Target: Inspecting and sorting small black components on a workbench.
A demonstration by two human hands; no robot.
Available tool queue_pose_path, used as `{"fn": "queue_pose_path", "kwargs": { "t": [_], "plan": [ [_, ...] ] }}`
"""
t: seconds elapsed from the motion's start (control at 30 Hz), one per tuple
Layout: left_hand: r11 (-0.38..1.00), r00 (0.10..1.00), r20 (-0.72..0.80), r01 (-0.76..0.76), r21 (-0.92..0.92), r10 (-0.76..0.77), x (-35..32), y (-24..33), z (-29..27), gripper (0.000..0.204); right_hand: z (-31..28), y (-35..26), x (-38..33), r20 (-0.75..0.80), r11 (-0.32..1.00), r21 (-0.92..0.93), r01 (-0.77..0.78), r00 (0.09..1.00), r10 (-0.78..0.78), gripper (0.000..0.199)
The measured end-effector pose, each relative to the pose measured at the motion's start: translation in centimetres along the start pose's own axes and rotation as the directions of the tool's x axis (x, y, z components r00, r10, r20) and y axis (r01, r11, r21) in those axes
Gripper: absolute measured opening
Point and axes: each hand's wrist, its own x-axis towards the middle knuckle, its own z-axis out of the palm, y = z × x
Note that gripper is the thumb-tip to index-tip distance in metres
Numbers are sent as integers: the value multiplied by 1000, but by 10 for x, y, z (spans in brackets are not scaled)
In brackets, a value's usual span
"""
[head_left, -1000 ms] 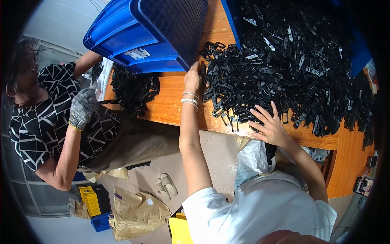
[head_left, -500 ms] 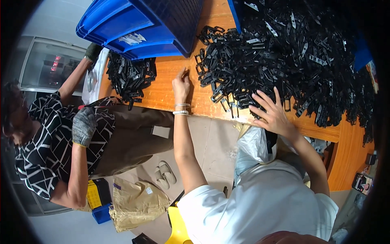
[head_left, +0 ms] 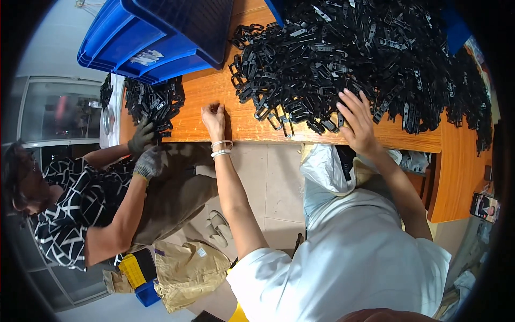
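My left hand [head_left: 214, 122], with bracelets at the wrist, rests over the orange wooden table [head_left: 199, 95], left of the big pile. Its fingers are curled together, and whatever may be between them is too small to make out. My right hand [head_left: 358, 126] reaches over the near edge of the large pile of black plastic clip-like pieces [head_left: 316, 70]. Its fingers are extended and slightly apart, the tips at or just over the pieces; contact is hard to judge. Several loop-shaped pieces [head_left: 280, 122] lie at the pile's near left edge.
A blue plastic crate [head_left: 161, 40] stands tilted at the back left, beside a smaller black pile [head_left: 153, 102]. A co-worker's gloved hands [head_left: 146, 150] are there. White plastic bag [head_left: 330, 169] hangs below the table edge. A phone [head_left: 484, 207] is at far right.
The view has shifted. My left hand has come slightly nearer the table's front edge. My right fingers are less spread. The co-worker's gloved hands have come together by the smaller pile.
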Motion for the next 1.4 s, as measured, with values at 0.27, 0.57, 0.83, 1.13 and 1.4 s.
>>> {"fn": "queue_pose_path", "kwargs": {
  "t": [0.27,0.57,0.83,1.13,1.4],
  "plan": [
    [951,999,10,46,-306,-45,-19,30,-4,12,-23,-36,-44,73,904,306,-300,954,292,28],
    [735,558,521,-271,-621,646,-227,229,27,18,-43,-33,-89,744,-615,661,-431,484,461,34],
    [721,483,545,-347,-599,685,-262,227,63,8,-118,-38,-249,350,-394,723,-567,-190,917,19],
    [702,397,581,-356,-616,711,-277,226,73,9,-99,21,-489,130,-256,891,-375,-330,935,8],
    [746,430,609,-356,-563,666,-276,217,77,13,-112,27,-464,55,-415,426,-804,-435,899,21]
  ]
}}
